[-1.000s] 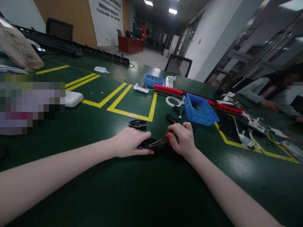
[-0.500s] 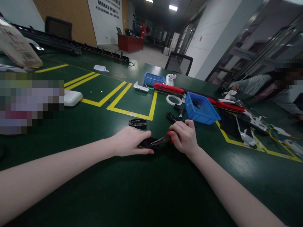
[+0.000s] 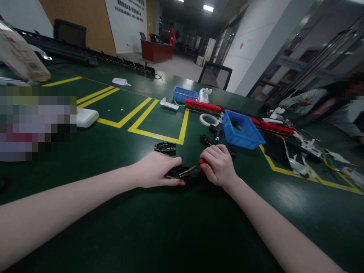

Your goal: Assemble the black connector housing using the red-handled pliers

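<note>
Head view: blk part (image 3: 172,173) sits in the L hand (image 3: 155,170), btwn thumb & fingers, low over the counter (image 3: 170,227); can't tell if it touches the top. R hand (image 3: 218,163) is to the right of it, w/ pliers (image 3: 192,171) bridging the gap, tips at the part's right end; too small to tell if they bite on it.

L forearm comes in from lower left at a shallow slant, back of hand up, thumb & a finger pointing right. R forearm runs up from lower right, angled in toward the middle.

L hand: part-open pinch, gripping the blk part, some of it hidden by the hand. R hand: curled tight round the red-handled end of the pliers.

Second blk piece (image 3: 165,148) lies just beyond the L hand, apart from it. Past the R hand: blue bin (image 3: 253,142), w/ white tape ring (image 3: 202,123) to its left.
</note>
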A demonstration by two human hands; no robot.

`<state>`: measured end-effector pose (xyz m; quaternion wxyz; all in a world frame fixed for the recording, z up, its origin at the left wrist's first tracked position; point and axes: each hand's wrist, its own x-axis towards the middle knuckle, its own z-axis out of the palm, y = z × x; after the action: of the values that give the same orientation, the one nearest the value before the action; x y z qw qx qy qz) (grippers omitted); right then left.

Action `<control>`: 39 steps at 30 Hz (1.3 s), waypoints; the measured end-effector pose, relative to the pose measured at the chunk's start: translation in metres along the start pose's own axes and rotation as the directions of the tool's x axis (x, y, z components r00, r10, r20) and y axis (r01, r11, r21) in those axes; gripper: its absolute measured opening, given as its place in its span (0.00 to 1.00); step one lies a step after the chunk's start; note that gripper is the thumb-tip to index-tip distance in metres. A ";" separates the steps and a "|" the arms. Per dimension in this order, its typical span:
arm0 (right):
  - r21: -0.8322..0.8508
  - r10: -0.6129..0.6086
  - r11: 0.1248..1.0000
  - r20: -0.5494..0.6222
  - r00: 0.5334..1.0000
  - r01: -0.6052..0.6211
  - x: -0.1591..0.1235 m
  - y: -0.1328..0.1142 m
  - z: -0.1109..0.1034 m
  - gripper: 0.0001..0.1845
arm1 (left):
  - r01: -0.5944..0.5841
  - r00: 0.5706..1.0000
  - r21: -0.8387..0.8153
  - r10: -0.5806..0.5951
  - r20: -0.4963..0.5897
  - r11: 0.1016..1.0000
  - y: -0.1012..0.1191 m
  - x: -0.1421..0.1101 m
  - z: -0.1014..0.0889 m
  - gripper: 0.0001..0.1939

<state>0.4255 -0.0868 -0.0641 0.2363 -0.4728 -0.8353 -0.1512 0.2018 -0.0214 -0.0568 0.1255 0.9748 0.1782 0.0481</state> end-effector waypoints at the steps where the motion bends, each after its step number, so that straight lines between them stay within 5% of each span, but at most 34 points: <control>1: 0.004 -0.003 1.000 0.002 1.000 0.003 0.000 0.001 0.000 0.20 | -0.003 1.000 0.001 0.003 -0.003 1.000 0.000 0.000 0.000 0.20; 39: 0.090 0.132 0.986 0.091 0.987 -0.140 -0.001 0.003 0.004 0.20 | 0.017 1.000 -0.025 -0.017 0.003 1.000 -0.001 0.000 0.000 0.21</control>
<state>0.4277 -0.0841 -0.0685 0.2328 -0.5229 -0.8166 -0.0744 0.2018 -0.0207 -0.0567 0.1382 0.9717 0.1857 0.0478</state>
